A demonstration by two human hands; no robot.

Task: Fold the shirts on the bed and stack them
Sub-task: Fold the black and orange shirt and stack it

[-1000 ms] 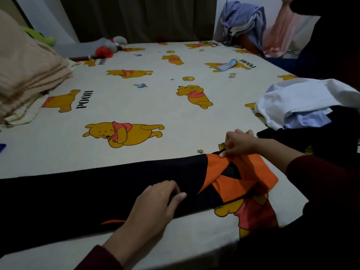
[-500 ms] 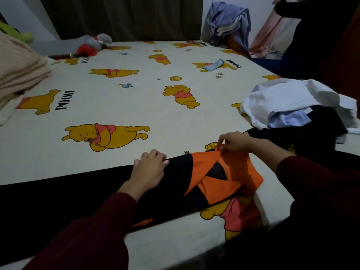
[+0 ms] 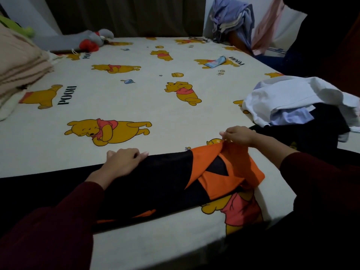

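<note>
A black shirt with orange sleeves [image 3: 167,184] lies folded into a long strip across the near side of the bed [image 3: 136,98]. My left hand [image 3: 124,162] rests on the strip's far edge, fingers curled over the black cloth. My right hand [image 3: 238,135] pinches the orange sleeve's upper edge and holds it slightly raised. A loose pile of white, pale blue and black shirts [image 3: 296,106] lies at the right edge of the bed.
Folded beige blankets [image 3: 17,63] sit at the far left. A grey and red soft toy [image 3: 91,40] and a small blue item [image 3: 215,62] lie further back. A person in dark clothes [image 3: 321,36] stands at the far right by hanging garments [image 3: 233,18].
My left hand moved from the strip's near edge up to its far edge. My right hand shifted a little and lifted the orange sleeve's edge.
</note>
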